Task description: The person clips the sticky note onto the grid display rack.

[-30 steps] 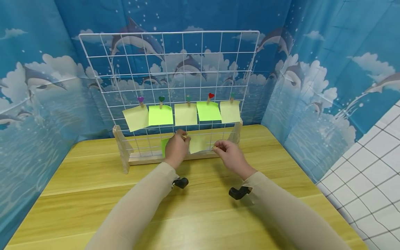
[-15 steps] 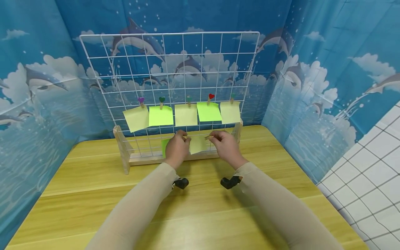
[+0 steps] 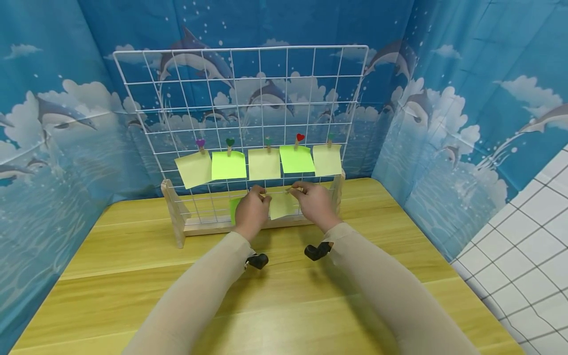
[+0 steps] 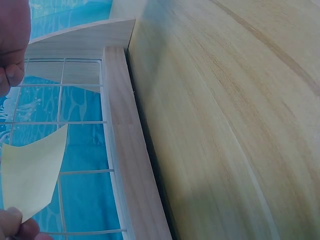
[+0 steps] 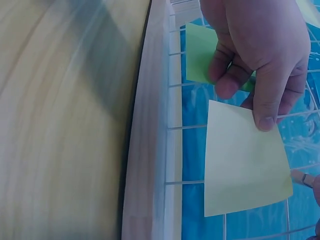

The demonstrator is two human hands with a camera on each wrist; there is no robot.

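Note:
A pale yellow sticky note (image 3: 280, 205) lies against the lower part of the white wire grid (image 3: 273, 91). My left hand (image 3: 251, 212) pinches its upper left corner between thumb and fingers; the thumb (image 5: 265, 117) shows in front of the paper in the right wrist view. At the opposite upper corner, my right hand (image 3: 314, 203) pinches a small wooden clothespin (image 5: 300, 177), its tip right at the note's edge. A green sticky note (image 3: 233, 209) hangs to the left, partly hidden behind my left hand.
Above hangs a row of several yellow and green notes (image 3: 228, 165), each on a clothespin with a coloured ornament, such as a red heart (image 3: 300, 137). Wooden feet (image 3: 174, 214) carry the grid on a wood-grain table (image 3: 275, 305). A dolphin-print curtain (image 3: 443, 98) surrounds the back.
My right hand has moved left and slightly up, bringing the clothespin from beside the note to its upper right corner. My left hand has stayed on the note.

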